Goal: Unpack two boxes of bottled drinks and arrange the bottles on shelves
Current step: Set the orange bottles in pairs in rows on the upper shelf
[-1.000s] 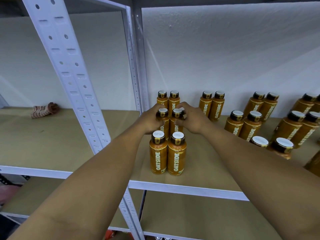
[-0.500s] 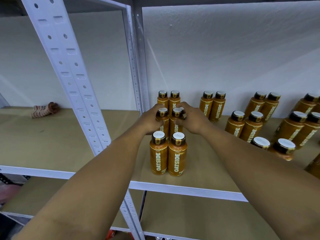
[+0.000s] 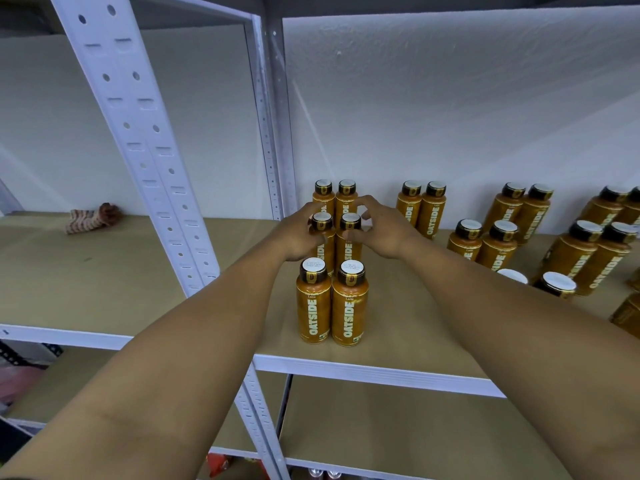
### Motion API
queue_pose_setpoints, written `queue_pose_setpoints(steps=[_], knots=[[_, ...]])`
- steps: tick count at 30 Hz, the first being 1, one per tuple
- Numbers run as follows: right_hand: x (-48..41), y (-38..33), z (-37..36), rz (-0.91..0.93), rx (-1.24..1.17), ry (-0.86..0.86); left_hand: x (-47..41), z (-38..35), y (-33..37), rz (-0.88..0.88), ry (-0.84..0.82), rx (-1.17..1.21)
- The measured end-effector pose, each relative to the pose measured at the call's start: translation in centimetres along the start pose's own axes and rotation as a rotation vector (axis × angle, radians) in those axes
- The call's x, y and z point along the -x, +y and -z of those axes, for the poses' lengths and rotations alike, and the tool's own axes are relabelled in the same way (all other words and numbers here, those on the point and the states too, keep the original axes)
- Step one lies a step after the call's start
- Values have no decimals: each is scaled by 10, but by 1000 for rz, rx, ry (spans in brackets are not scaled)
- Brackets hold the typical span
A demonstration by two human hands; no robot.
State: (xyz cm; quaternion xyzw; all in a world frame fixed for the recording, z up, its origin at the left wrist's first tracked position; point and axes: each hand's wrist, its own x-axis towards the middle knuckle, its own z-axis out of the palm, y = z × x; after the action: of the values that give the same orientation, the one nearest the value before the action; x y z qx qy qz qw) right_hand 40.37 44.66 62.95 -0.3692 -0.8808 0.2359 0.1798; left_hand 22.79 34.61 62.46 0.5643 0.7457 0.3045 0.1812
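**Full bottles — take them at the shoulder**

The middle pair [image 3: 348,252] stands upright on the shelf [image 3: 398,306], just behind the front pair [image 3: 330,306]. They look full, so probably weighty, stiff, slick-labelled and quick to topple their neighbours. The left grip [image 3: 298,233] wraps one bottle. The right grip [image 3: 377,230] curls round the other — fingers arched behind its cap, thumb in front. The forearms stretch past either side of the front pair.

**Eighteen Bottles, Two Hands, One Cloth**

Amber plastic drink bottles [image 3: 348,306] with black caps and white OATSIDE lettering: eighteen plain to see, standing as nine pairs, six of them in the nearest column. At least one more bottle [image 3: 628,315] is cut off by the right edge. Bare hands: two, the left hand [image 3: 298,235] and the right hand [image 3: 382,232]. Tan board shelf levels [image 3: 104,289]: two. Rolled striped cloth [image 3: 91,218]: one.
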Motion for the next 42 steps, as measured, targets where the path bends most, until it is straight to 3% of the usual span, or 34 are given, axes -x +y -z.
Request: queue_pose_setpoints(steps=[7, 15, 26, 33, 42], knots=[[22, 3, 38, 11, 65, 43, 12, 18, 24, -10, 87, -121], [71, 2, 98, 58, 67, 79, 40, 29, 92, -151, 198, -124], [158, 83, 168, -4, 122, 124, 75, -64, 183, -337, 37, 28], [193, 140, 161, -41, 28, 103, 79, -133, 190, -271, -46, 76], [210, 164, 134, -15, -144, 97, 86, -167, 182, -235, -103, 166]])
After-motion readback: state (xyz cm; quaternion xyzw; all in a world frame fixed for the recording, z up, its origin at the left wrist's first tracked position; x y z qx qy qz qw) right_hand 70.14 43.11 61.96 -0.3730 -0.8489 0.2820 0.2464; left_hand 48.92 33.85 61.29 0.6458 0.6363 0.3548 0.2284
